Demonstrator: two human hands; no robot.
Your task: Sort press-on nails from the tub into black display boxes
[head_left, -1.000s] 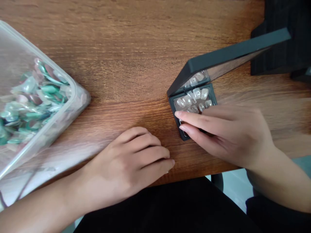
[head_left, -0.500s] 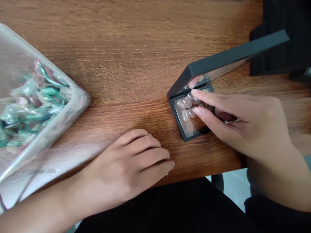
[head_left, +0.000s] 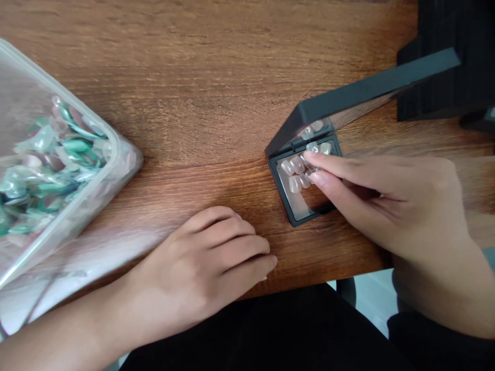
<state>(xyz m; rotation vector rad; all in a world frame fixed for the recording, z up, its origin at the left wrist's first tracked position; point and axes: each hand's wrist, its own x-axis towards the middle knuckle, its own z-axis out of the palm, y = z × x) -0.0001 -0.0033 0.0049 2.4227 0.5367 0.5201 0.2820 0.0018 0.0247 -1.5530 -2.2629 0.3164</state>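
Note:
A small black box [head_left: 297, 219] sits open on the wooden table, its lid [head_left: 367, 93] raised toward the back right. Several pale false nails [head_left: 296, 167] lie on its clear inner film. My right hand [head_left: 386, 201] reaches in from the right, index and middle fingertips stretched out and touching the nails in the box. My left hand [head_left: 201, 268] rests palm down on the table near the front edge, fingers loosely curled and holding nothing, a short way left of the box.
A clear plastic tub [head_left: 116, 154] with several green, pink and pearly false nails [head_left: 58, 159] stands at the left. Dark objects [head_left: 456, 31] sit at the back right. The table's front edge [head_left: 301, 281] runs just below my hands, with my dark-clothed lap beneath.
My right hand moved from the box's front edge up over the nails, then its fingertips shifted slightly among them. The left hand has stayed put.

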